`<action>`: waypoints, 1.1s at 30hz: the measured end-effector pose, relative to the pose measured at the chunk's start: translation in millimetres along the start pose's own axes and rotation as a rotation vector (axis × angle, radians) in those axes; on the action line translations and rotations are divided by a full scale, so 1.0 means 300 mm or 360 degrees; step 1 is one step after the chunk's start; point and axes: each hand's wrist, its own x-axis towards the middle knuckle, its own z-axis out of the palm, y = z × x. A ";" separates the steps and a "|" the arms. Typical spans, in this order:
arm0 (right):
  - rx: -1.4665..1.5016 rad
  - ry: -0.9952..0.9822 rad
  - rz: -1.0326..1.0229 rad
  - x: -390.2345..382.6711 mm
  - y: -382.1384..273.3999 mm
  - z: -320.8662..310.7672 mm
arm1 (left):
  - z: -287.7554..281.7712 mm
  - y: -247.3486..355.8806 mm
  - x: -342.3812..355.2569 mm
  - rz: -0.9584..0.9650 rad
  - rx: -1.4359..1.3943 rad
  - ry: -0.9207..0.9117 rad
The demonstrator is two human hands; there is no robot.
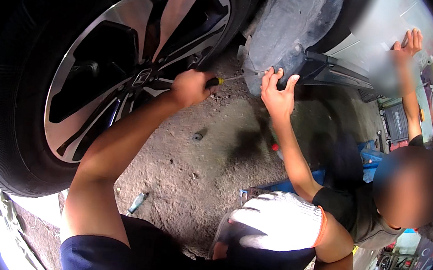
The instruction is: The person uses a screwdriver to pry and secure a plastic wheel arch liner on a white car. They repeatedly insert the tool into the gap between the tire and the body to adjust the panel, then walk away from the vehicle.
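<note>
My left hand is closed on a yellow-and-black screwdriver beside the wheel rim. Its thin shaft points right to the grey wheel-arch liner, near a co-worker's hand that presses at the lower end of black plastic trim. Down at the lower right, my right hand, in a white knit glove with an orange cuff, lies with loosely stretched fingers at my leg, apparently holding nothing.
A co-worker crouches at right, other hand on the car panel. A loose screwdriver, small dark part and red-capped item lie on rough ground. Black case, blue items and clutter line the right side.
</note>
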 end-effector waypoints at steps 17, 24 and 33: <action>0.0302 -0.0079 0.0246 -0.034 0.004 -0.055 | -0.016 -0.140 0.092 -0.1358 -0.2036 -0.1103; 0.0267 -0.0100 0.0294 -0.070 0.032 -0.057 | -0.036 -0.151 0.117 -0.1438 -0.2122 -0.1230; 0.0153 0.0005 0.0175 -0.115 0.055 -0.019 | -0.046 -0.111 0.121 -0.1316 -0.1503 -0.0914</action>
